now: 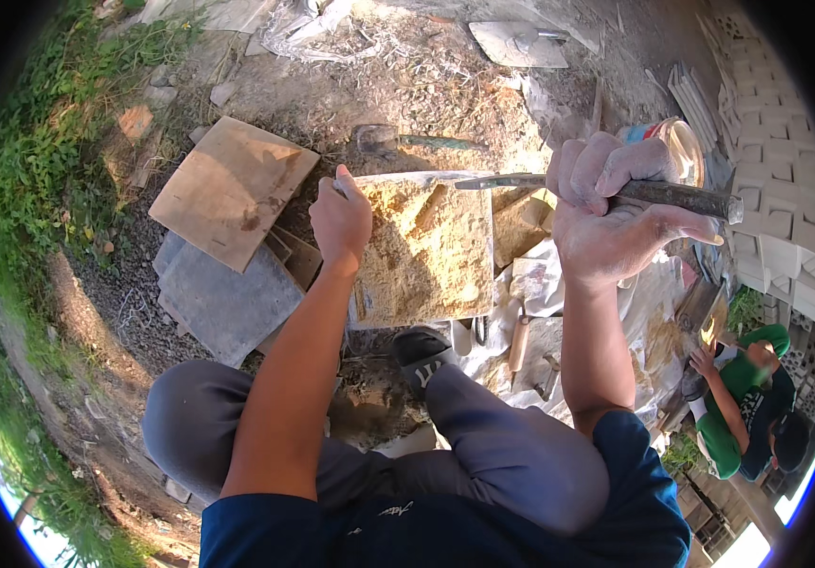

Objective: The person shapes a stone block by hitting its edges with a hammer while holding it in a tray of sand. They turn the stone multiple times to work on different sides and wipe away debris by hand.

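My right hand (608,204) clenches a long tool (680,196) lying crosswise, its tip toward my left hand (341,227). The rough yellow slab (431,254) lies between my 2 hands, nearer the left, which curls beside its edge; I can't tell whether it grips.

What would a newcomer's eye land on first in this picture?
Probably the dust-whitened right hand, raised right of centre and gripping a long, dark tool. Next comes the rough yellow slab in the middle, with the left hand by its upper left edge. The squarish tan slab farther left also stands out.
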### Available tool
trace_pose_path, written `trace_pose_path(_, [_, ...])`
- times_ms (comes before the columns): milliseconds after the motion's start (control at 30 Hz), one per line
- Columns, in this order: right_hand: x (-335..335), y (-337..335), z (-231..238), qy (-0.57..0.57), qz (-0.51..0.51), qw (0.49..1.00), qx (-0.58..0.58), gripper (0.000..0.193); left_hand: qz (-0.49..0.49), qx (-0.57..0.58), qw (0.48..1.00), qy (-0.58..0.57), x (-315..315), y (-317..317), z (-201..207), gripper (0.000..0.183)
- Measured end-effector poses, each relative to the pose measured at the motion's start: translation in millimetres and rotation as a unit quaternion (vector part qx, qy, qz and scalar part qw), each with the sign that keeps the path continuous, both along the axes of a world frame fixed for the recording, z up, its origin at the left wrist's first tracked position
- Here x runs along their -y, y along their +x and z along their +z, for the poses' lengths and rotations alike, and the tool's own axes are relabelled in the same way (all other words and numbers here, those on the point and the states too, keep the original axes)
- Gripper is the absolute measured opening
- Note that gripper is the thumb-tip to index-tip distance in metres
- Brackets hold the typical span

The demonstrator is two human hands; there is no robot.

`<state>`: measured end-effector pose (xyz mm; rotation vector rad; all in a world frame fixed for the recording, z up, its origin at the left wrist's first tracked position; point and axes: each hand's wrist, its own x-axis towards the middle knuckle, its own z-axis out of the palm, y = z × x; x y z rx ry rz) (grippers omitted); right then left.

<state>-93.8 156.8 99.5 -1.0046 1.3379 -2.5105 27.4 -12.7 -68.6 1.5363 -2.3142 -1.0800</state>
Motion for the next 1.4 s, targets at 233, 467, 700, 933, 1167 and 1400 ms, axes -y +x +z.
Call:
trace_pose_path(233, [17.6, 10.3, -39.2, 0.057, -0.106, 0.989, -0.088, 0.063, 0.001, 0.020, 0.999, 0.033, 1.3, -1.3, 6.7, 0.053])
trace_pose_path(467, [23.7, 12.5, -47.3, 0.063, -0.118, 0.987, -0.089, 0.061, 0.007, 0.016, 1.000, 0.020, -0.4, -2.3, 1.6, 0.053])
trace_pose_path(700, [18.5, 11.5, -56.4, 0.008, -0.087, 0.992, -0.093, 0.061, 0.012, -0.006, 1.000, -0.005, -2.2, -3.0, 5.3, 0.053])
trace_pose_path(933, [13.1, 8.9, -53.0, 0.017, -0.032, 0.995, -0.097, 0.058, 0.000, 0.008, 1.000, 0.024, 1.0, -0.4, 1.5, 0.054])
trace_pose_path(1167, [11.8, 10.4, -65.3, 0.011, -0.020, 0.994, -0.104, 0.060, -0.004, 0.002, 1.000, 0.019, -0.6, -3.3, 3.8, 0.053])
trace_pose_path(1400, [13.4, 8.3, -50.8, 0.004, -0.006, 0.995, -0.102, 0.060, 0.003, -0.013, 1.000, 0.006, 1.4, -3.1, 2.1, 0.051])
